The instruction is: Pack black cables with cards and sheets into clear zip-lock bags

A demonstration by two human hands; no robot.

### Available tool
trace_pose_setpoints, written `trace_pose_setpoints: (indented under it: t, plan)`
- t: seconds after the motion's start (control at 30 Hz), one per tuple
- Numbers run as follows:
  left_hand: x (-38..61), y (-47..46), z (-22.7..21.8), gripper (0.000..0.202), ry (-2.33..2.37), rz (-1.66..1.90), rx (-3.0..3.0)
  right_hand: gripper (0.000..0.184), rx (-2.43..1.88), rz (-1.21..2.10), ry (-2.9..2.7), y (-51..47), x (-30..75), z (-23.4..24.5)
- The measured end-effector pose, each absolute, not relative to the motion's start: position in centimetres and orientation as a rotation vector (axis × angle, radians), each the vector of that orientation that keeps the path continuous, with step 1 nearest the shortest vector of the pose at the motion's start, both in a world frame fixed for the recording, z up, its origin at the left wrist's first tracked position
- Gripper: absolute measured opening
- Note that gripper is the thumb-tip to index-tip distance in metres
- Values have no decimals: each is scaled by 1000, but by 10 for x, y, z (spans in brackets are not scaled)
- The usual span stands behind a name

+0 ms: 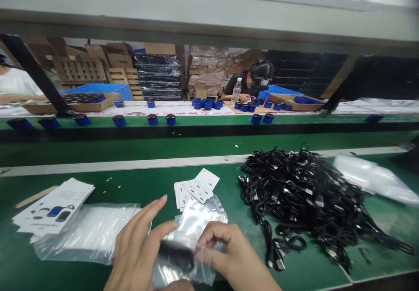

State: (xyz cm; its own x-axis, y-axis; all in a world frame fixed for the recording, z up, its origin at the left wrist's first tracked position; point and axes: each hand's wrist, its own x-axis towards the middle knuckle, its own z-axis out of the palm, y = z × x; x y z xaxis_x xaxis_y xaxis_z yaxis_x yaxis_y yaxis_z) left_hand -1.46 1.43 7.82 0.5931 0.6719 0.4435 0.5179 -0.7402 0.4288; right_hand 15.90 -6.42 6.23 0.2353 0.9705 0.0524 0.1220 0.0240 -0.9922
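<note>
My right hand (225, 249) pinches the edge of a clear plastic bag (163, 275) between thumb and fingers. A smooth black object (176, 255), blurred by motion, lies at the bag; I cannot make out its kind or whether it is fully inside. Around its left side is my left hand (139, 245), upper fingers stretched out, thumb tip low at the picture's bottom edge. Just beyond the hands lie more clear bags (201, 212), and small white printed cards (198, 186) overlap them. To the left is a stack of flat clear bags (88, 232).
A big heap of black USB cables (301, 195) covers the right side, with a clear bag bundle (376, 177) behind it. Printed leaflets (55, 206) and a wooden stick (36, 196) lie left. Blue-black round items (152, 119) line the raised ledge. A co-worker (250, 81) sits opposite.
</note>
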Motion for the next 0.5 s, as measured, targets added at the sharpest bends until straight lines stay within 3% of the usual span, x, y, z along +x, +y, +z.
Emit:
trace_pose_setpoints:
  t: [0.07, 0.13, 0.2, 0.23, 0.33, 0.43, 0.5]
  plan:
    - [-15, 23, 86, 61, 892, 493, 2428, 16, -1354, 970, -1210, -66, 160, 67]
    - [-9, 25, 88, 38, 871, 270, 2192, 18, -1386, 911, -1241, -66, 161, 70]
    - [-2, 21, 84, 15, 932, 303, 1960, 13, -1416, 892, -1179, -67, 163, 70]
    - [1, 18, 81, 13, 961, 373, 1839, 11, -1412, 896, -1127, -68, 164, 70]
    - [6, 11, 69, 21, 987, 503, 1507, 15, -1300, 886, -1014, -74, 166, 66]
    - [7, 8, 62, 31, 1000, 564, 1416, 35, -1200, 873, -972, -79, 164, 60]
    - [8, 6, 60, 40, 929, 571, 1389, 35, -1213, 906, -939, -79, 160, 54]
